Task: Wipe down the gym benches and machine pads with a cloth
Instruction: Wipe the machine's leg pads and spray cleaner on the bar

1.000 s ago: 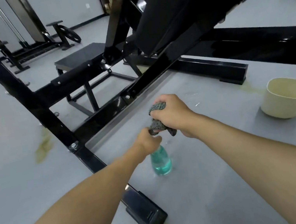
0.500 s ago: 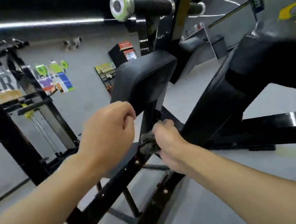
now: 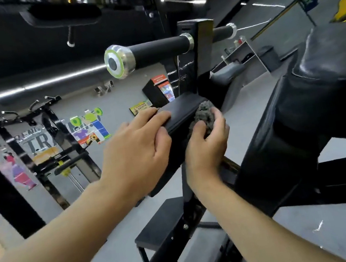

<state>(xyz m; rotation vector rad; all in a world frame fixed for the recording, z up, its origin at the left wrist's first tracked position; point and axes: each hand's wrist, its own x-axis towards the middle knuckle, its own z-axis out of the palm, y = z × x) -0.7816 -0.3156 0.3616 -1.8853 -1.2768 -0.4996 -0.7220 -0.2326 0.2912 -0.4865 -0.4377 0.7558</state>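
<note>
The cloth [image 3: 204,114] is a grey, fuzzy wad bunched into a ball. The right hand [image 3: 206,146] grips it and presses it against the right end of a small black machine pad [image 3: 183,112]. This pad is a smooth rectangular cushion just above centre, tilted so its top edge rises toward 1 o'clock. The left hand [image 3: 134,150] rests on its left end, fingers [image 3: 156,115] laid over the top edge. At 3 o'clock a large black pad [image 3: 320,96], glossy and creased, slopes down toward 6 o'clock. Below the small pad, toward 6 o'clock, a flat black bench [image 3: 160,225] stands level.
</note>
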